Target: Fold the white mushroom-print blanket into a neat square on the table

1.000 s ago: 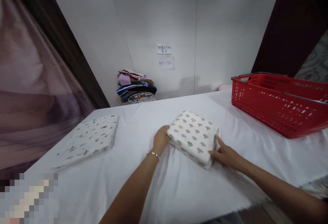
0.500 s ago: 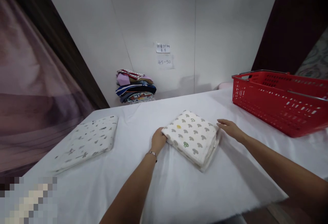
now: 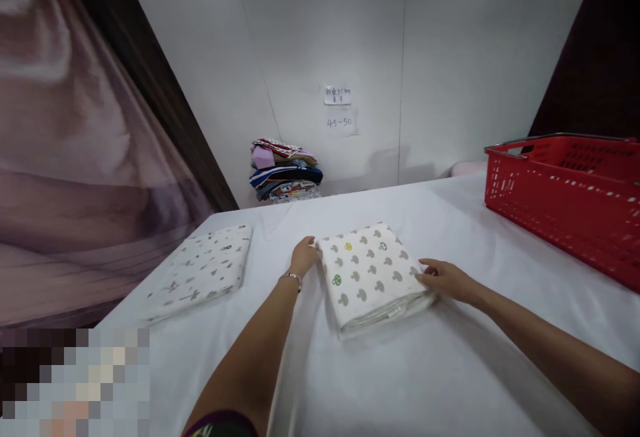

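A folded white cloth (image 3: pixel 370 267) with grey mushroom prints, plus a few yellow and green ones, lies on the white-covered table (image 3: pixel 380 384). At its far left corner is my left hand (image 3: pixel 304 258), fingers curled in against the cloth's edge. My right hand (image 3: pixel 447 282) grips the right edge, the thumb and fingers closing on the layers there. Its near side shows several stacked folds. Farther left rests a second folded white cloth (image 3: pixel 210 265) with small grey prints, apart from both hands.
A red plastic basket (image 3: pixel 565 204) with metal handles stands at the right. Beyond the table's far edge is a stack of folded fabrics (image 3: pixel 286 170) against the wall. Paper signs (image 3: pixel 341 122) hang above it. A pinkish curtain (image 3: pixel 100 157) drapes down the left side.
The mushroom-print cloth has turned on the table, so its near side now runs more squarely across. My right hand has come onto its right edge. The view has shifted slightly left.
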Motion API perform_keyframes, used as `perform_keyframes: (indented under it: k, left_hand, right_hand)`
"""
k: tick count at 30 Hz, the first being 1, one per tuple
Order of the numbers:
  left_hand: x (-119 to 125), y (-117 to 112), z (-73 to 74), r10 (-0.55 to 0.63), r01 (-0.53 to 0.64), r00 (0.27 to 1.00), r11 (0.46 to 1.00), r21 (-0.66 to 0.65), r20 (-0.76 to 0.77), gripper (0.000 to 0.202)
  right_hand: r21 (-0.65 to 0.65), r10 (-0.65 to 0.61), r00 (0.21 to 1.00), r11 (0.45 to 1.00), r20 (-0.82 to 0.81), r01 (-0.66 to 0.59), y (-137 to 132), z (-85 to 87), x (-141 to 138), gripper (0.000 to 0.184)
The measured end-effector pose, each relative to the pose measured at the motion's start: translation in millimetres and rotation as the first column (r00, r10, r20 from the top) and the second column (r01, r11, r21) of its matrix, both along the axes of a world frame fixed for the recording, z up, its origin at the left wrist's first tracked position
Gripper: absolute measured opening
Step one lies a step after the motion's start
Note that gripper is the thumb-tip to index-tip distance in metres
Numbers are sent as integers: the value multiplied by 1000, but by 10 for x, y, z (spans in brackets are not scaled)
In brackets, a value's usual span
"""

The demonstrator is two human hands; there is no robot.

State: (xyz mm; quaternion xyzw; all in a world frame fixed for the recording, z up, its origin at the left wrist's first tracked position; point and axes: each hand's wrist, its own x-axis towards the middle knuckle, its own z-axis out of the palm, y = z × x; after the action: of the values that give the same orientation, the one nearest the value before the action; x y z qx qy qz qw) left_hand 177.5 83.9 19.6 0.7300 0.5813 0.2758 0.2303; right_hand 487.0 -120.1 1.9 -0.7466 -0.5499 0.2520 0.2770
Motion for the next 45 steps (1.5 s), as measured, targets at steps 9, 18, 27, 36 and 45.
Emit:
perform_keyframes:
  k: [9, 18, 27, 36, 45]
  left_hand:
    - [449, -720, 45, -120, 200, 957, 932, 303, -263, 53]
    - [482, -977, -353, -158, 333, 823, 912, 239, -546, 66]
    - [624, -760, -15, -197, 319, 867, 925, 207, -458, 53]
    - [636, -413, -335, -108, 244, 893, 932, 268, -438, 58]
    - [659, -439, -306, -118, 236, 910, 936, 262, -398, 58]
  right_hand:
    - [271, -57, 993, 962, 101, 27, 889, 283, -124, 49]
    - [328, 79, 776, 876, 625, -353, 1381, 335, -835, 61]
    - [83, 220, 732, 932, 645, -354, 1412, -265, -727, 63]
    - [44, 239, 737, 938, 633, -343, 1340, -172, -492, 66]
    - [89, 252, 859, 942, 446, -322, 1283, -198, -448, 64]
